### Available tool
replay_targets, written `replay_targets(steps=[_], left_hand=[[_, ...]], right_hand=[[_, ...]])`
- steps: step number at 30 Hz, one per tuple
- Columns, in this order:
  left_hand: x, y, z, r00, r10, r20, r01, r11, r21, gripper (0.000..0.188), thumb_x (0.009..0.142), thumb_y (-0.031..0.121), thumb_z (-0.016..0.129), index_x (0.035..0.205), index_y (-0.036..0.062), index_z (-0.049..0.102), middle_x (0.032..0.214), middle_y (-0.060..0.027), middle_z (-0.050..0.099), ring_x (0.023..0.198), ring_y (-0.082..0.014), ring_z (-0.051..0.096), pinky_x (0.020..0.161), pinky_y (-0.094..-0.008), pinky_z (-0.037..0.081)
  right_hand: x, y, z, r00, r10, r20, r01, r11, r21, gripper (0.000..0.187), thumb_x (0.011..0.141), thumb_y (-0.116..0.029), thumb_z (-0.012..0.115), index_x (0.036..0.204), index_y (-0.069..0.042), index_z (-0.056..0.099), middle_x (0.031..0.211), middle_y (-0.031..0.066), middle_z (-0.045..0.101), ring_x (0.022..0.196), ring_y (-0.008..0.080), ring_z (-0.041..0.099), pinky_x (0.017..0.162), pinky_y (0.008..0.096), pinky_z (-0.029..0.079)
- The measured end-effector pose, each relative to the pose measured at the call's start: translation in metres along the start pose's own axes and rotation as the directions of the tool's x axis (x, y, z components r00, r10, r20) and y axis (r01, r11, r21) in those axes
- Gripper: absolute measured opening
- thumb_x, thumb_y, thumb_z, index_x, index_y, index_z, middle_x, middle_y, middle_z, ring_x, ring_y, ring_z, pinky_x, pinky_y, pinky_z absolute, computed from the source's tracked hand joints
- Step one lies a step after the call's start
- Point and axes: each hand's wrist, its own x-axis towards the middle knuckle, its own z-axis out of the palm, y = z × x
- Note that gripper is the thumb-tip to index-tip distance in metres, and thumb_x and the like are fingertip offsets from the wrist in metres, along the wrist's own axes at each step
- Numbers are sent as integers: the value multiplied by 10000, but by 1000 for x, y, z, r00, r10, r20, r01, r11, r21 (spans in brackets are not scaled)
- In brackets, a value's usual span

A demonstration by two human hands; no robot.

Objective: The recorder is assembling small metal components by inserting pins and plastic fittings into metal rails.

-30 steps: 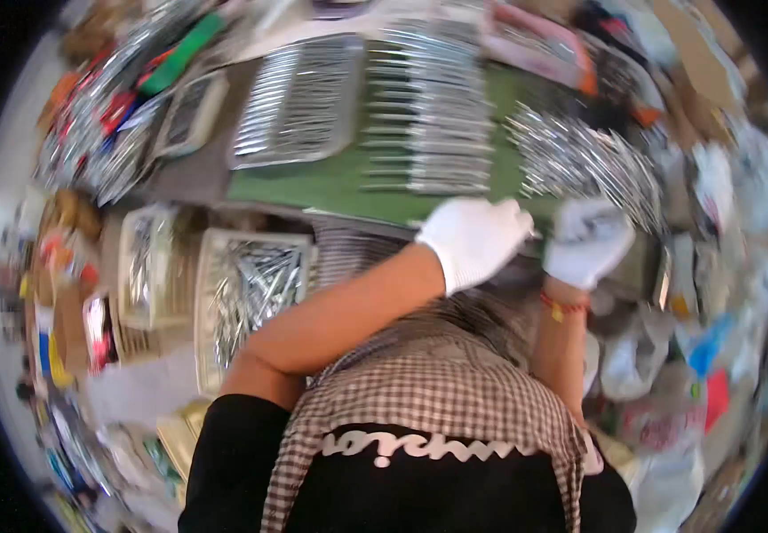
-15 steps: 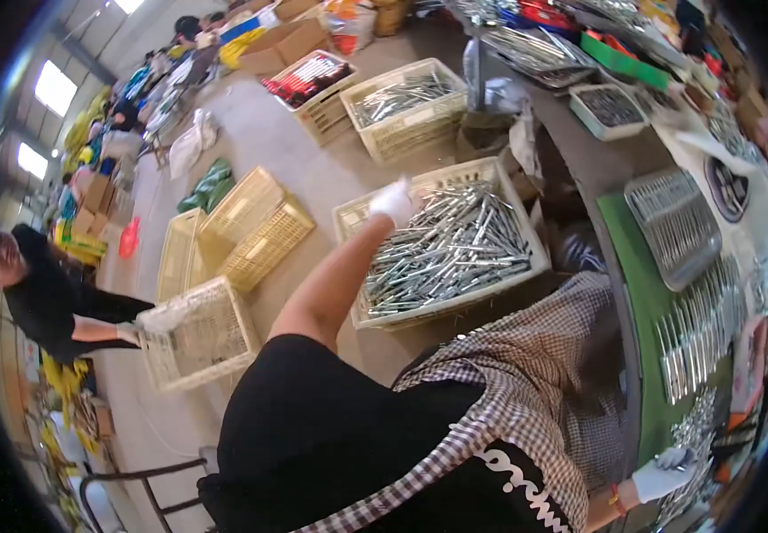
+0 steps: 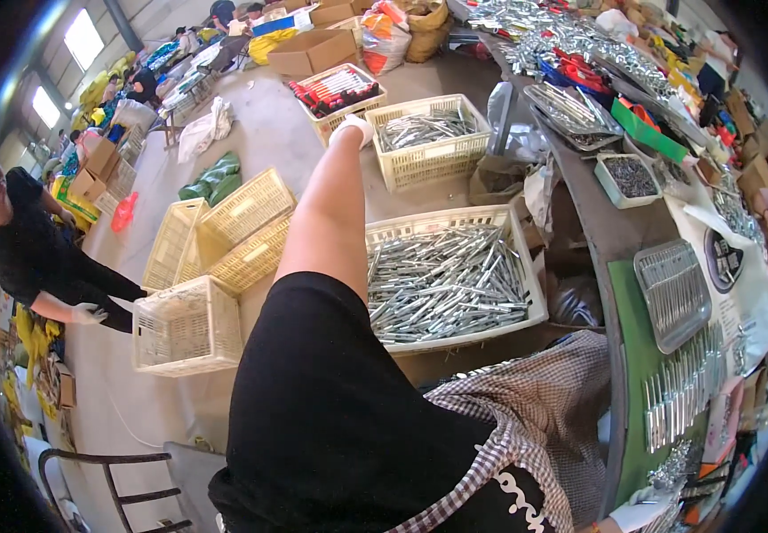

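My left hand (image 3: 354, 131), in a white glove, reaches far forward on a straight arm. It appears beside the crate of red-handled tools (image 3: 335, 89) and the left side of a crate of metal rods (image 3: 428, 129); its fingers are too unclear to read. Under that arm stands a large cream crate (image 3: 533, 298), heaped with silvery metal rods (image 3: 450, 280). At the lower right my right hand (image 3: 640, 513), also gloved in white, lies by a pile of small shiny metal parts (image 3: 673, 466) on the green-covered bench (image 3: 624, 355). Its fingers are partly hidden.
Rows of metal rods (image 3: 681, 391) and a metal tray (image 3: 673, 295) lie on the bench. Cream plastic crates (image 3: 187, 327) stand on the floor to the left, near a person in black (image 3: 42, 240). A black metal frame (image 3: 113, 480) is at the lower left.
My left hand has moved from above the large crate to the farther crates. My right hand sits lower in the view. The person in black has let go of the cream crate, which now stands upright.
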Motion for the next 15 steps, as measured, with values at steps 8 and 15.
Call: replay_targets(steps=[8, 15], left_hand=[[-13, 9, -30, 994, 111, -2, -109, 982, 157, 763, 882, 292, 514, 1537, -11, 266, 1466, -264, 462, 1345, -397, 483, 1122, -428, 397], [44, -34, -29, 994, 90, 58, -103, 955, 279, 658, 957, 497, 453, 1513, 147, 419, 1544, -112, 430, 1413, -301, 424, 1140, -434, 364]], right_hand=[[2, -6, -6, 869, 463, 173, -446, 585, 678, 440, 785, -111, 641, 1208, 8, 617, 1033, 145, 671, 831, 293, 634, 690, 389, 524], [4, -10, 5, 874, 437, 214, -471, 653, 593, 392, 845, -111, 586, 1222, -10, 613, 964, 91, 632, 725, 214, 570, 566, 321, 449]])
